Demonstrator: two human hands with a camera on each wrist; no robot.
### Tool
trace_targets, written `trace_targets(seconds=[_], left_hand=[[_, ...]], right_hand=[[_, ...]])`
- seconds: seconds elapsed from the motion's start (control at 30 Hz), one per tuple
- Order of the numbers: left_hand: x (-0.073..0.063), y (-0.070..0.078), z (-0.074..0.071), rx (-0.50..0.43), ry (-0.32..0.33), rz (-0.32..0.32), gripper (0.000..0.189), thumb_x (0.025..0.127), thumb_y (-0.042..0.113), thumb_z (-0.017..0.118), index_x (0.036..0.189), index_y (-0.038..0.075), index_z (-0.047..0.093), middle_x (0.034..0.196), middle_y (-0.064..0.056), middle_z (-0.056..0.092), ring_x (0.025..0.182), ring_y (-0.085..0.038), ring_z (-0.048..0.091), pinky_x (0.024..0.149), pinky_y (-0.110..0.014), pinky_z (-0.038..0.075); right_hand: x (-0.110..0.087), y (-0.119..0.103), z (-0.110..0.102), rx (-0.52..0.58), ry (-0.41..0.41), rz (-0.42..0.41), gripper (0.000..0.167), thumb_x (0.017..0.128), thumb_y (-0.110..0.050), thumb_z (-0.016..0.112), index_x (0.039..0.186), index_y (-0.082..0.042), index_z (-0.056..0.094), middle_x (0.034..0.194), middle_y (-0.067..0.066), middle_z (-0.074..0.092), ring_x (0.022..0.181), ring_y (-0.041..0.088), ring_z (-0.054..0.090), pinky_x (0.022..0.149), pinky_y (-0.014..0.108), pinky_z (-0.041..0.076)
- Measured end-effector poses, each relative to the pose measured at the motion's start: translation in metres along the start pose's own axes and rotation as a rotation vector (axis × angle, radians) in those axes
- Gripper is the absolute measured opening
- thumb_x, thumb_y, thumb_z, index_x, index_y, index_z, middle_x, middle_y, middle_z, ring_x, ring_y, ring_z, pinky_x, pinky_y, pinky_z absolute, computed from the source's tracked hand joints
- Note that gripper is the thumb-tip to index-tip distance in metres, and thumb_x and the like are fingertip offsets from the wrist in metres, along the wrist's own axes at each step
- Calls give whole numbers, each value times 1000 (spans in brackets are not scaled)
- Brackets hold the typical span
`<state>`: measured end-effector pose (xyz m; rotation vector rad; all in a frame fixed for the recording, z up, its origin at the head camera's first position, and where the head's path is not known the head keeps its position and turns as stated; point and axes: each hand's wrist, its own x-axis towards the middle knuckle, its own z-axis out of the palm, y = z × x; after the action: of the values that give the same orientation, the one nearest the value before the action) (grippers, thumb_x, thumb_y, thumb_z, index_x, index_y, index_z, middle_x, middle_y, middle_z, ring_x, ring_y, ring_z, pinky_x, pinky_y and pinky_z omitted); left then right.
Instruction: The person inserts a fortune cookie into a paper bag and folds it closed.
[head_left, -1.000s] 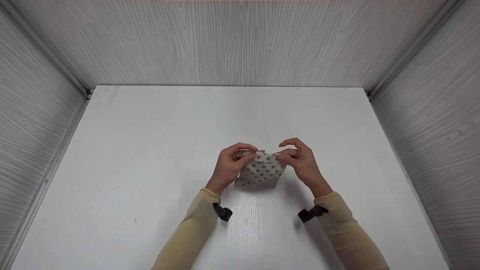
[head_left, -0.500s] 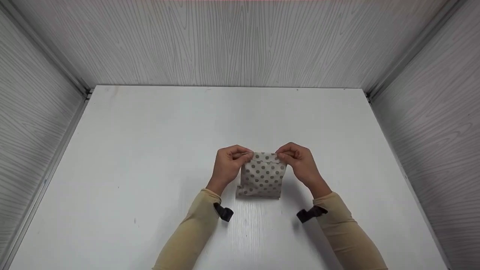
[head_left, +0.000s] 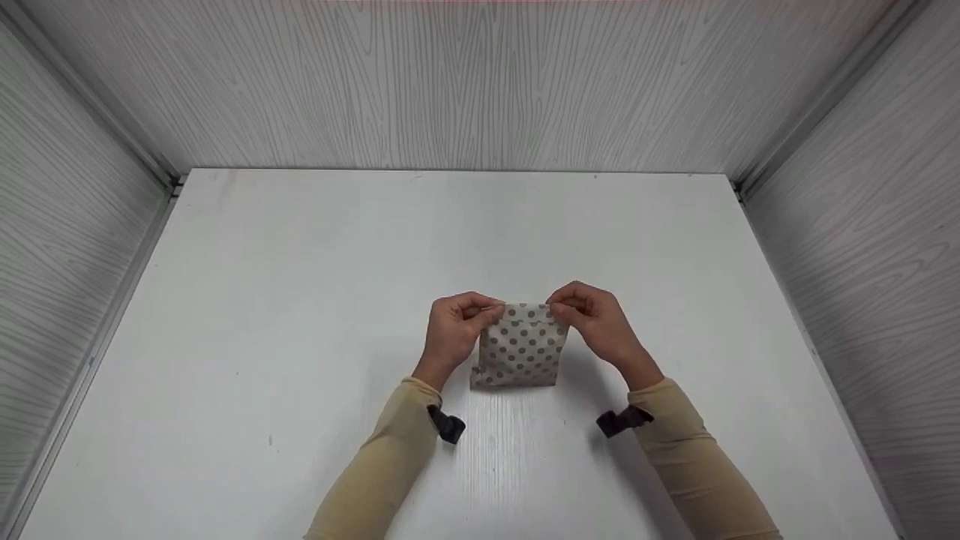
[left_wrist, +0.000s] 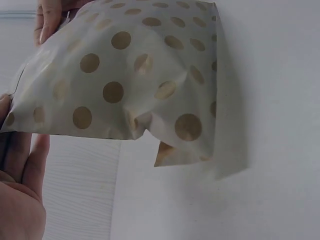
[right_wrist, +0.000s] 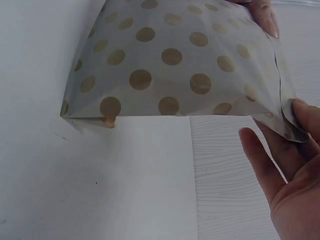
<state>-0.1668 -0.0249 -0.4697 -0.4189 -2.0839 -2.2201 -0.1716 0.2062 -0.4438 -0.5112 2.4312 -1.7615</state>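
Note:
A small white paper bag (head_left: 523, 349) with brown polka dots stands near the middle of the table, its top edge folded over into a flap. My left hand (head_left: 454, 330) pinches the top left corner between thumb and fingers. At the top right corner my right hand (head_left: 598, 321) does the same. Seen from the left wrist, the bag (left_wrist: 112, 92) bulges and has a crease with a small folded corner at its lower side edge. In the right wrist view the thumb and a finger of the right hand (right_wrist: 300, 190) grip the flap's end. The bag's contents are hidden.
The white table (head_left: 300, 285) spreads out around the bag. Grey wood-grain panels stand at the back (head_left: 465, 90), the left (head_left: 67, 195) and the right (head_left: 870, 195). Black straps (head_left: 448, 426) with small cameras sit on both wrists.
The right hand's raised index finger has come down, and both hands now pinch the corners. The bag's front turned more upright toward the camera, then shifted slightly left and away.

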Motion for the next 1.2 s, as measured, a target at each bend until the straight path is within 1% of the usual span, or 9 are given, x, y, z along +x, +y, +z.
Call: trace_targets(seconds=[0.2, 0.23, 0.3, 0.43, 0.63, 0.77, 0.87, 1.0, 1.2], left_hand=[[2, -25, 4, 36, 12, 43, 6, 87, 2, 73, 90, -2, 76, 82, -8, 73, 72, -19, 68, 64, -26, 54], [3, -29, 5, 38, 9, 49, 6, 87, 4, 74, 90, 0, 76, 82, -6, 73, 72, -19, 69, 64, -26, 55], [2, -28, 6, 44, -3, 51, 6, 87, 5, 74, 90, 0, 76, 82, -6, 73, 71, -18, 68, 63, -25, 54], [2, -26, 6, 20, -58, 32, 10, 89, 7, 73, 94, 0, 76, 85, -9, 73, 73, -20, 67, 65, -25, 53], [3, -18, 0, -4, -92, 12, 12, 91, 2, 68, 97, -6, 75, 88, -14, 72, 75, -23, 66, 68, -27, 54], [-1, -1, 2, 26, -86, 23, 11, 91, -1, 67, 94, -9, 74, 83, -17, 71, 71, -27, 66, 66, -26, 53], [-4, 12, 6, 61, -77, 62, 10, 91, -1, 67, 93, -9, 74, 81, -17, 71, 69, -30, 66, 65, -25, 52], [-6, 18, 13, 112, -68, 142, 9, 91, -2, 67, 92, -8, 74, 83, -17, 72, 69, -31, 68, 67, -28, 54], [-8, 23, 16, 142, -60, 244, 7, 89, -6, 67, 89, -9, 73, 83, -17, 71, 69, -31, 68, 69, -30, 55]], right_hand=[[6, 14, 4, -157, -62, -112, 14, 95, -17, 66, 105, -10, 72, 104, 1, 68, 101, 18, 63, 90, 35, 52], [8, 17, 4, -189, -75, -144, 12, 94, -18, 66, 104, -13, 72, 103, -2, 67, 100, 16, 62, 89, 35, 53], [10, 15, 6, -234, -95, -198, 8, 94, -17, 67, 100, -15, 72, 100, -5, 65, 98, 14, 61, 88, 34, 54], [12, 14, 5, -318, -76, -285, 5, 93, -12, 68, 92, -17, 70, 91, -9, 62, 89, 12, 59, 79, 33, 53], [13, 15, 0, -303, -78, -283, 8, 93, -9, 68, 90, -15, 71, 89, -8, 64, 85, 14, 60, 77, 37, 51], [13, 9, 1, -308, -106, -255, 5, 94, -12, 67, 93, -15, 71, 93, -6, 64, 89, 14, 61, 80, 36, 54], [15, 1, 5, -385, -119, -276, 5, 94, -18, 68, 95, -16, 72, 94, -8, 64, 91, 15, 60, 85, 35, 52], [18, -9, 11, -486, -111, -346, 5, 92, -20, 70, 91, -15, 71, 92, -8, 62, 89, 16, 59, 82, 39, 49], [20, -10, 10, -441, -101, -381, 8, 89, -15, 73, 83, -16, 68, 86, -9, 59, 83, 10, 57, 73, 33, 50]])
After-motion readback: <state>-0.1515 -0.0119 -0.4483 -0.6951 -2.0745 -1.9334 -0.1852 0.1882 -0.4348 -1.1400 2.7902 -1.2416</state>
